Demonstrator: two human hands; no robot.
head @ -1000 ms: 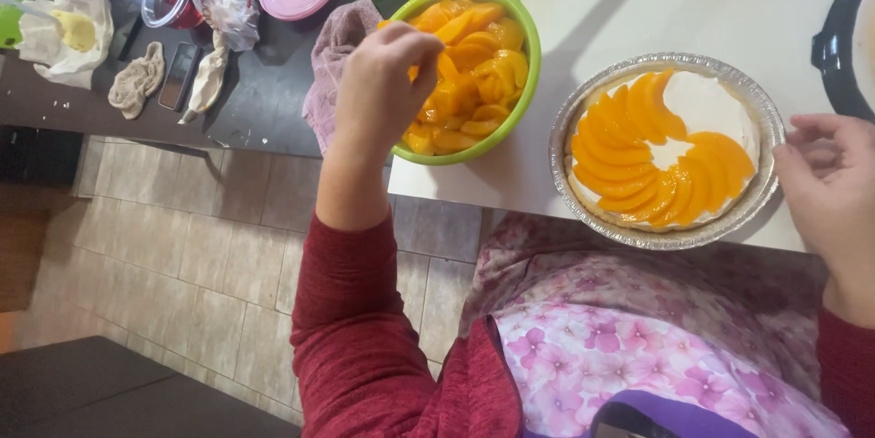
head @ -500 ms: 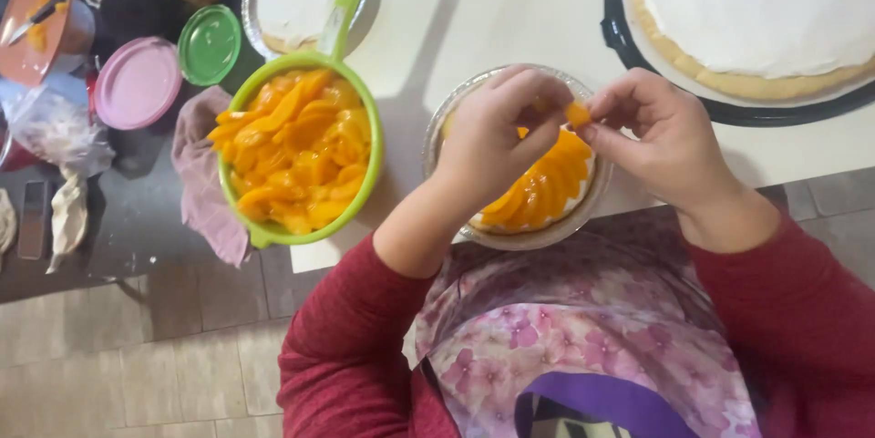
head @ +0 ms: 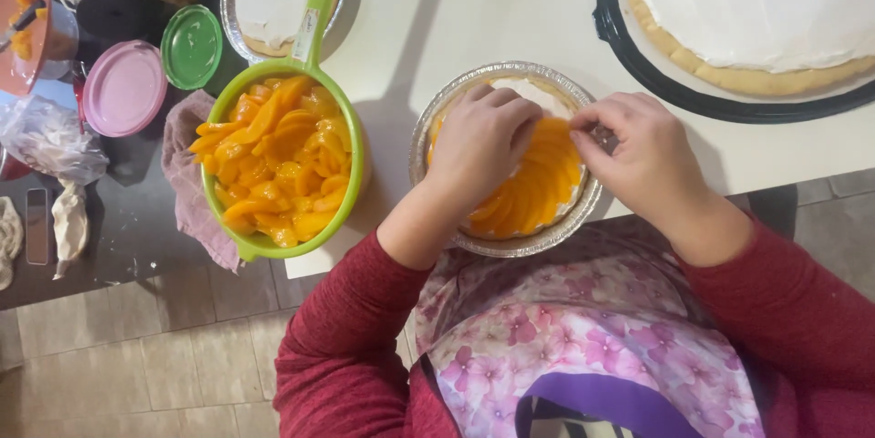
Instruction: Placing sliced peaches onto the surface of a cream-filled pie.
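1. Both hands, left hand (head: 483,142) and right hand (head: 638,151), press peach slices (head: 538,192) into the foil pie tin (head: 510,242); fingertips curled, likely pinching one slice
2. Slices look soft and slippery: pinch the edges gently

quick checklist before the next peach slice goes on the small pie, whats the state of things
1. Both hands free of the strainer: ok, left hand and right hand are both over the foil pie tin.
2. Tin fully on the white table: not ok, its near rim juts over the edge.
3. Peach supply: ok, green strainer is full of peach slices.
4. Gaps in the peach fan: cannot tell, hands cover much of it.
5. Cream showing at the far rim: ok.
6. Whether a hand holds a slice: cannot tell.
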